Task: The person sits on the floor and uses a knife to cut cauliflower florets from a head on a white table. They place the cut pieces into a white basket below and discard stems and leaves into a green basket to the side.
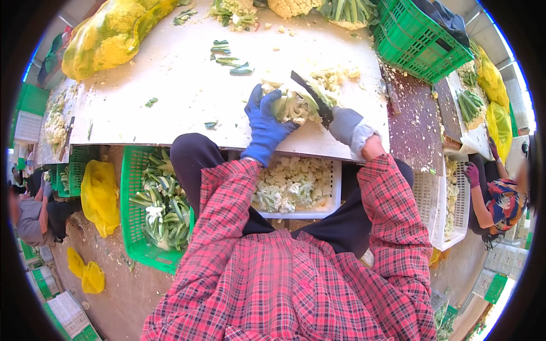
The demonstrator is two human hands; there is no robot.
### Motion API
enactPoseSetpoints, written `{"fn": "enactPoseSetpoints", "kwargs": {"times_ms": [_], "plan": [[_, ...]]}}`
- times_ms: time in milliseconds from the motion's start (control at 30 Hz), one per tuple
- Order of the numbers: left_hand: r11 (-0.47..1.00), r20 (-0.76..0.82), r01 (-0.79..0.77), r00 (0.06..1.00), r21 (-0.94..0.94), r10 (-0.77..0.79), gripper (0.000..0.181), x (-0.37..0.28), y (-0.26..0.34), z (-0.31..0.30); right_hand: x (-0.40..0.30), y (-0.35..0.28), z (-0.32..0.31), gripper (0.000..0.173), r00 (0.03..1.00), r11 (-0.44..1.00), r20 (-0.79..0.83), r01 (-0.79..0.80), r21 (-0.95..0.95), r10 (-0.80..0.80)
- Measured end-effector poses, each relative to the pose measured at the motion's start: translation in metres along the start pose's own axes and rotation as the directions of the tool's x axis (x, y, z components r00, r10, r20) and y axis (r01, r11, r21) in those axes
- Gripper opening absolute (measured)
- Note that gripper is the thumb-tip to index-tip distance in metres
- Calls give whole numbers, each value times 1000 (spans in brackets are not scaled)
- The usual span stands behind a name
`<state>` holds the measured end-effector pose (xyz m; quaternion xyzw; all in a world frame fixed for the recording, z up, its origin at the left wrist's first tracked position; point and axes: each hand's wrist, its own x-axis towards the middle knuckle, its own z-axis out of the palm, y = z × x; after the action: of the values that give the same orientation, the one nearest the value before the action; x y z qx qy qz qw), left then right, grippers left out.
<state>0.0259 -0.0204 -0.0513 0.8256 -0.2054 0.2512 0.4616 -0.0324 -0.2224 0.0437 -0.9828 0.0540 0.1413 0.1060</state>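
My left hand (266, 121), in a blue glove, grips a partly cut cauliflower head (294, 104) on the white tabletop (170, 98). A grey glove covers my right hand (345, 123), which is closed around the handle of a dark-bladed knife (310, 91). The blade slants up and to the left, against the right side of the head as far as I can see. Loose cauliflower florets (337, 81) lie just beyond the knife. In a white crate (335, 187) between my knees are more cut florets (290, 187).
A green crate (128, 204) of leaves and stalks stands left of my legs. A yellow net bag of cauliflowers (106, 42) rests at the table's far left. Another green crate (418, 38) stands far right. People (503, 192) (32, 217) sit on both sides.
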Motion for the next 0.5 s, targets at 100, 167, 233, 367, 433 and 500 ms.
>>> {"fn": "enactPoseSetpoints", "kwargs": {"times_ms": [100,167,233,367,433,500], "plan": [[986,-140,167,976,1,-166,101,-9,15,6,8,-14,-19,26,997,997,-31,-65,29,66],[951,-157,308,940,19,-302,108,-13,32,7,10,-13,-25,27,990,996,-124,-53,75,62],[946,-88,279,951,-165,-296,109,-15,24,-6,8,-6,-19,30,974,985,-195,-82,150,111],[981,-10,88,996,175,-88,108,13,-22,-50,-32,-30,-37,28,950,973,-268,-102,208,157],[990,128,114,984,79,-123,106,35,-38,-50,-47,-53,-43,26,938,961,-315,-54,271,142],[779,357,426,892,-459,-277,98,39,-47,-36,-58,-77,-41,25,932,950,-324,-59,307,163]]}}
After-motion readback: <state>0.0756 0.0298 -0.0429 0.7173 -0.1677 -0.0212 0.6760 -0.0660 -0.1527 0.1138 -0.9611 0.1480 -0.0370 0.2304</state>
